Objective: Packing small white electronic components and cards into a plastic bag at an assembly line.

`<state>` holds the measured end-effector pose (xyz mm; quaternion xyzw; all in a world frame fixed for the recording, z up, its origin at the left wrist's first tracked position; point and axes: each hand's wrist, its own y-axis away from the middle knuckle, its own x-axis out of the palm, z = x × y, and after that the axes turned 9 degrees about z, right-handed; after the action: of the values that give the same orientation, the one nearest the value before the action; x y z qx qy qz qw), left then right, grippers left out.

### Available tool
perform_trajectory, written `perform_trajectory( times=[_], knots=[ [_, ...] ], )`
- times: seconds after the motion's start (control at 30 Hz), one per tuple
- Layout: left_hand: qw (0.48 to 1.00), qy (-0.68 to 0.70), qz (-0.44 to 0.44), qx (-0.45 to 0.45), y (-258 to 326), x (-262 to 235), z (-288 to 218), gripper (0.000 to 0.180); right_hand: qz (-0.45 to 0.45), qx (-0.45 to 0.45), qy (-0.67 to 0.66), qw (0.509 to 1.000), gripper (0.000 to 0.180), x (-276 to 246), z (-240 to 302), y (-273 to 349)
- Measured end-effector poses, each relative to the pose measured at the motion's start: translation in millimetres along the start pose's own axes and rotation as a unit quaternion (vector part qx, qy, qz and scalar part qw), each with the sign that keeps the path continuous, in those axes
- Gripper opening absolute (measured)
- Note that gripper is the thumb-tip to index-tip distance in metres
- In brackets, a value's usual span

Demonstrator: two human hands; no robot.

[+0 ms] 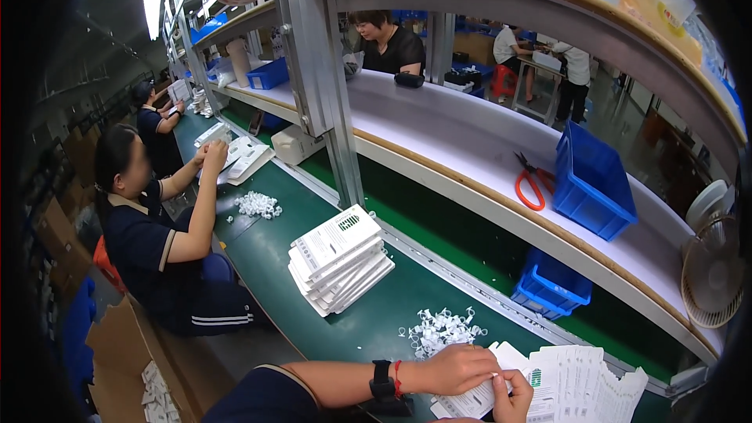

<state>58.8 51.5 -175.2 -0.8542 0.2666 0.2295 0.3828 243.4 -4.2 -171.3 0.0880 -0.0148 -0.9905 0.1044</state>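
My left hand (460,368), with a black watch and a red cord on its wrist, reaches in from the lower edge. Its fingers are closed and meet those of my right hand (513,396), which is pinched. Whatever the fingertips hold is too small and covered to name. Under and between both hands lies a flat white printed packet (468,405), partly hidden. A loose pile of small white plastic clips (442,332) sits just beyond my left hand. Beside my right hand, several white printed packets (583,382) lie fanned out, overlapping.
A stack of white printed packets (341,254) stands on the green bench (274,266). A co-worker (164,211) sits at the left, near another clip pile (257,204). The shelf above holds red-handled scissors (531,192) and a blue bin (594,184); more blue bins (551,286) stand below.
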Motion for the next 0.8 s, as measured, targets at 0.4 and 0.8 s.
perform_trajectory(
  times=[0.4, 0.8],
  knots=[
    [1.000, -0.001, 0.013, 0.000, -0.8, -1.8, -1.8, 0.015, 0.024, 0.006, -0.022, 0.999, 0.013, -3.4, -10.5, -0.4],
    [1.000, 0.004, -0.004, 0.001, -2.7, -2.1, -4.0, 0.010, 0.001, -0.038, 0.063, 0.997, 0.014, -0.6, 4.1, -2.4]
  ],
)
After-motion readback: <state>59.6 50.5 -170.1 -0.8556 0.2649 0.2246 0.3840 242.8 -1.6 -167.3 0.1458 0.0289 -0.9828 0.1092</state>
